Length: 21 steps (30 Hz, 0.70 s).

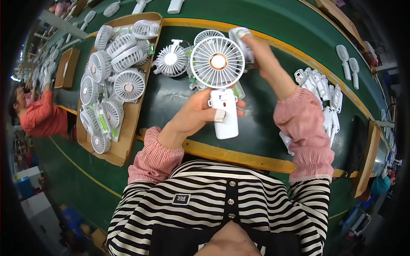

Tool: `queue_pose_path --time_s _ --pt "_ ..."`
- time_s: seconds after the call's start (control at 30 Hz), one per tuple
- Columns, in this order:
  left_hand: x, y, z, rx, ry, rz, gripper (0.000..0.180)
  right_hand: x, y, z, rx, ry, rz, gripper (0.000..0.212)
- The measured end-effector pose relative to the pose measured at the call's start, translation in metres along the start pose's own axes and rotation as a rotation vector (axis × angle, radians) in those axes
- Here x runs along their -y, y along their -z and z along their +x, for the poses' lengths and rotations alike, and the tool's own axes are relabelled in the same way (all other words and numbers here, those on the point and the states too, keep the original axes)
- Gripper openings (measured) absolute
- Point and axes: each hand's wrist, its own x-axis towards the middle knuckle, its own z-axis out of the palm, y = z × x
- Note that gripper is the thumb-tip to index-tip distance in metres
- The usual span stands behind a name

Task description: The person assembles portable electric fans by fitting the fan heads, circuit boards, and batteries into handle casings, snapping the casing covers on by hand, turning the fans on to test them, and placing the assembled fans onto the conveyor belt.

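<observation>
My left hand (197, 112) is closed around the white handle of a small handheld fan (225, 121), its thumb pressed on the handle's front. The fan's round grille (218, 68) faces up, with a copper-coloured ring at its centre. Farther off to the right, my right hand (255, 45) is on a white piece (240, 42), smeared by motion; its thumb lies over the top, and the other fingers are mostly hidden. Behind the held fan, more fan heads lie on the dark table, among them a white one (172, 59) showing its ribbed back.
On the left stands a cardboard tray (121, 154) heaped with fan heads, some showing green boards. White handle shells (318, 83) lie piled at the right. Beyond a yellow edge strip (294, 51), a green belt carries fans (343, 57). A co-worker in red (45, 113) works at far left.
</observation>
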Motion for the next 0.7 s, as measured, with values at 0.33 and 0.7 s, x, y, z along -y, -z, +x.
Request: queue_pose_path --time_s 0.33,0.7 --pt "0.029 0.001 -0.013 0.028 0.267 0.12 0.043 -0.003 0.006 -0.06 0.035 0.326 -0.059 0.041" --pt "0.083 -0.013 -0.004 0.277 0.515 0.031 0.057 -0.051 0.043 -0.13 0.186 -0.038 0.043 0.022"
